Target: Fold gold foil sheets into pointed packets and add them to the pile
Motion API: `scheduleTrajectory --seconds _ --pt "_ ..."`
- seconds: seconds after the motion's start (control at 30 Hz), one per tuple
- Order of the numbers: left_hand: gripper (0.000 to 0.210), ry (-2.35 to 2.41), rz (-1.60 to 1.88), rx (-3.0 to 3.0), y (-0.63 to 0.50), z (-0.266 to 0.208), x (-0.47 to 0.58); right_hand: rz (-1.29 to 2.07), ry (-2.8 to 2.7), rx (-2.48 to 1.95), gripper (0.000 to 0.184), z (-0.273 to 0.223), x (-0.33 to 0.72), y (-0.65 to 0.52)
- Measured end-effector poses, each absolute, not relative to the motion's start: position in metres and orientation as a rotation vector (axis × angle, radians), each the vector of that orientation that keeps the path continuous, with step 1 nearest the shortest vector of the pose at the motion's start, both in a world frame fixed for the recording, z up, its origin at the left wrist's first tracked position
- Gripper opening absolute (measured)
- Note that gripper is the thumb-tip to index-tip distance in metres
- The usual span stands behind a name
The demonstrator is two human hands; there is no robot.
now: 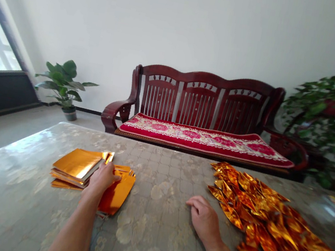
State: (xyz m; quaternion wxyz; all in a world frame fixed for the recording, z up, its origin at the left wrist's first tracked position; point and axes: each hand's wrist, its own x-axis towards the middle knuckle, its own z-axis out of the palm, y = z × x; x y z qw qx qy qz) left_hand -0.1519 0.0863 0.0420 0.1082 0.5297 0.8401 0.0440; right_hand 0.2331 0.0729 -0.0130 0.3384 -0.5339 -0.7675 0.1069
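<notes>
- The right hand (204, 220) lay low over the table (152, 231), fingers bent, nothing visible in it; how tightly they were closed could not be told.
- Just beyond its outer side spread a heap of folded foil pieces (267, 223), reaching back towards the table's far edge.
- The left hand (101, 179) touched the orange foil sheets (114, 198), thumb over them; whether it gripped one could not be told.
- Beside that hand, on its outer side, sat the golden foil stack (78, 164).
- The step in hand seemed to be sorting or picking up flat sheets; the next move probably called for separating one cleanly.
- Behind stood a wooden bench (198, 105).
</notes>
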Motion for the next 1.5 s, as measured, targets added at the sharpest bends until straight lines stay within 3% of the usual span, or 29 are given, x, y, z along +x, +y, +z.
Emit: scheduleTrajectory --seconds 0.43,0.77,0.87,0.93,1.03,1.1,1.17,1.23,1.37,1.5 --pt "0.007 2.412 0.271 1.619 0.085 0.043 -0.155 0.282 -1.992 -1.397 0.034 -0.012 0.233 0.073" --pt "0.009 1.924 0.753 1.879 0.096 0.042 -0.102 0.494 -1.910 -1.272 0.025 -0.007 0.227 0.068" --pt "0.028 1.392 1.207 1.696 0.098 0.035 -0.067 0.653 -1.782 -1.267 0.040 -0.001 0.218 0.064" --pt "0.039 1.252 1.326 1.576 0.095 0.031 -0.046 0.728 -1.708 -1.261 0.054 0.002 0.211 0.061" --pt "0.037 1.241 1.411 1.597 0.086 0.029 -0.022 0.770 -1.653 -1.201 0.063 0.004 0.205 0.058" --pt "0.024 1.263 1.409 1.708 0.079 0.029 -0.011 0.719 -1.639 -1.144 0.056 0.005 0.204 0.057" --pt "0.009 1.267 1.429 1.907 0.071 0.031 -0.004 0.563 -1.660 -1.049 0.033 0.007 0.205 0.056" --pt "0.014 1.190 1.535 2.103 0.065 0.034 -0.001 0.349 -1.700 -0.937 0.020 0.011 0.209 0.054" --pt "0.020 0.941 1.668 2.425 0.057 0.037 -0.005 0.036 -1.775 -0.822 0.024 0.020 0.218 0.051" --pt "0.018 1.111 1.533 2.567 0.059 0.023 -0.010 -0.039 -1.882 -0.835 0.019 0.015 0.223 0.052"
